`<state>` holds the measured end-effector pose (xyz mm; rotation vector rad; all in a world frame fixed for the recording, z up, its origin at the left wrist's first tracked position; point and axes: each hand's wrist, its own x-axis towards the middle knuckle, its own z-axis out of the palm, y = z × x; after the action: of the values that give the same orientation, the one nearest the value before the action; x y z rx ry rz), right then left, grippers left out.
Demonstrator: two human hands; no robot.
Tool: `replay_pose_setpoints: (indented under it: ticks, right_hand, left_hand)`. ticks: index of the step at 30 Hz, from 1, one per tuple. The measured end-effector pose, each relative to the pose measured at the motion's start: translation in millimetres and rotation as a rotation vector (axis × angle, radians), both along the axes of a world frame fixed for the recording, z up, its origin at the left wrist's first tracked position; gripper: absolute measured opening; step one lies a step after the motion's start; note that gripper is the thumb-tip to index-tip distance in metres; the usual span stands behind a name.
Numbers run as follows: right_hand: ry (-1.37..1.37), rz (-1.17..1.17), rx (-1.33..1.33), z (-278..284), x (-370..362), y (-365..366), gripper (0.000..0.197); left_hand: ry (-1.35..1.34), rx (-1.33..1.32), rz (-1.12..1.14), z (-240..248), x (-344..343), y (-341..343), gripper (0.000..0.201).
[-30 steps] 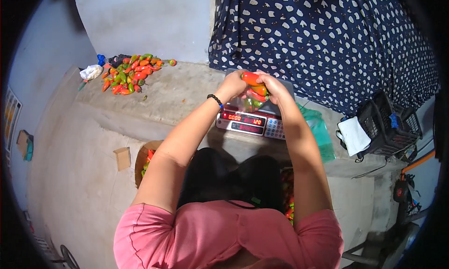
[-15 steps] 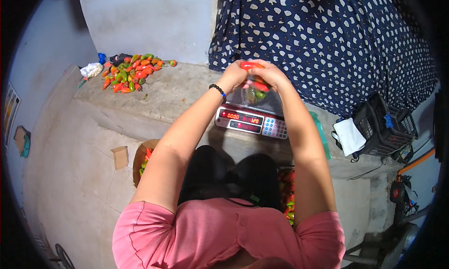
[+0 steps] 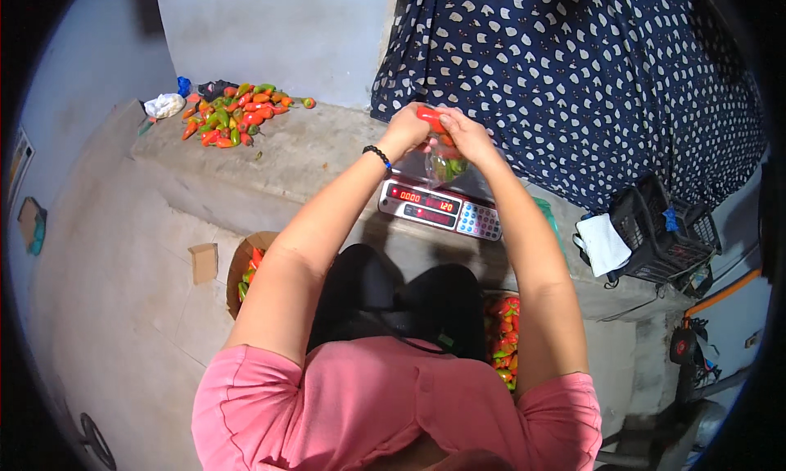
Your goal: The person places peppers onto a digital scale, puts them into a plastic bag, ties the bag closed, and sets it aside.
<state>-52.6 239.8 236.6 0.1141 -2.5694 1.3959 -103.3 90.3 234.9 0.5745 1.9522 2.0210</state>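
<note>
Both arms reach out over a counter scale [image 3: 442, 211] with a lit red display and a keypad. Between my hands hangs a clear plastic bag [image 3: 444, 168] with red and green peppers inside. A red pepper [image 3: 431, 120] shows at the bag's mouth, between my fingers. My left hand [image 3: 406, 132], a dark beaded bracelet at its wrist, is closed around the left side of the bag's top. On the other side my right hand [image 3: 470, 135] is closed on the bag, its thumb by the red pepper. Some fingertips are hidden behind bag and peppers.
A pile of red, orange and green peppers [image 3: 237, 115] lies left on the concrete ledge [image 3: 327, 139], beside a white crumpled bag [image 3: 164, 105]. A box of peppers [image 3: 241, 262] stands left of my legs, more peppers [image 3: 502, 328] right. Black crates [image 3: 667, 233] stand right.
The view has shifted slightly. The red pepper at the bag's mouth has tilted, and my right hand's fingers have moved a little around the bag's top.
</note>
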Motion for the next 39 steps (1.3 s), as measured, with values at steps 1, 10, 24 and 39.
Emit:
replay_pose_setpoints:
  ticks: [1, 10, 24, 39]
  right_hand:
    - [0.0, -0.09, 0.193, -1.3, 0.1, -2.9, 0.032]
    - [-0.183, -0.05, 0.64, 42.9, 49.3, -41.7, 0.073]
    - [0.707, -0.016, 0.798, 47.1, 143.2, -57.0, 0.011]
    - [0.263, 0.149, 1.059, 12.1, 154.0, -26.2, 0.019]
  left_hand:
    - [-0.082, 0.016, -0.085, -1.4, -3.3, -4.3, 0.03]
    - [-0.091, -0.049, -0.182, 16.1, 17.8, -34.2, 0.035]
    - [-0.107, 0.08, -0.365, 56.3, 73.7, -79.7, 0.026]
    - [0.332, -0.382, -0.096, 19.6, 80.0, -75.7, 0.042]
